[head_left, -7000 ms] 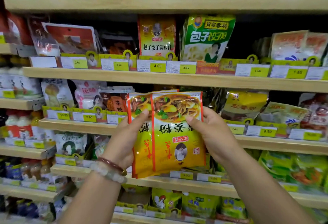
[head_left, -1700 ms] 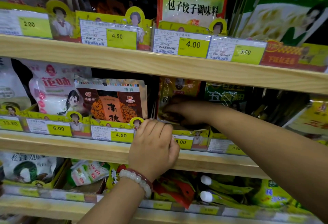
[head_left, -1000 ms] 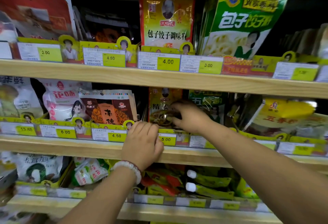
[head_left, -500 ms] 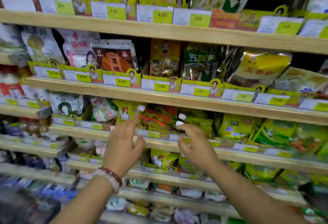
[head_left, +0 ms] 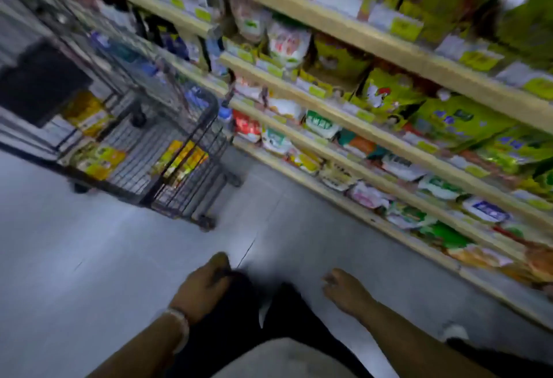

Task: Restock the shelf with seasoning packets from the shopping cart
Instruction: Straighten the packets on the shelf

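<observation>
Both hands hang low over the grey floor [head_left: 74,258], and neither has anything in its grip: the left hand [head_left: 203,286], with a pale bead bracelet [head_left: 179,322] at the wrist, has its fingers loosely bent, and the right hand [head_left: 344,288] looks relaxed too, though the view is smeared and the fingertips are hard to read. The shopping cart [head_left: 179,150], a dark wire one on small wheels, stands up the aisle well apart from the hands, its front corner close to the end of the shelf [head_left: 344,141]. Yellow seasoning packets [head_left: 182,159] lie inside the cart behind the wire, with more yellow packs [head_left: 98,159] toward its far side. The shelf runs along the right in wooden tiers, crowded with green, yellow and white packets and a row of price tags [head_left: 404,29] along each edge; the print is too blurred to make out. Between the hands and the cart is bare floor, with the person's dark trousers [head_left: 239,317] showing below the hands.
</observation>
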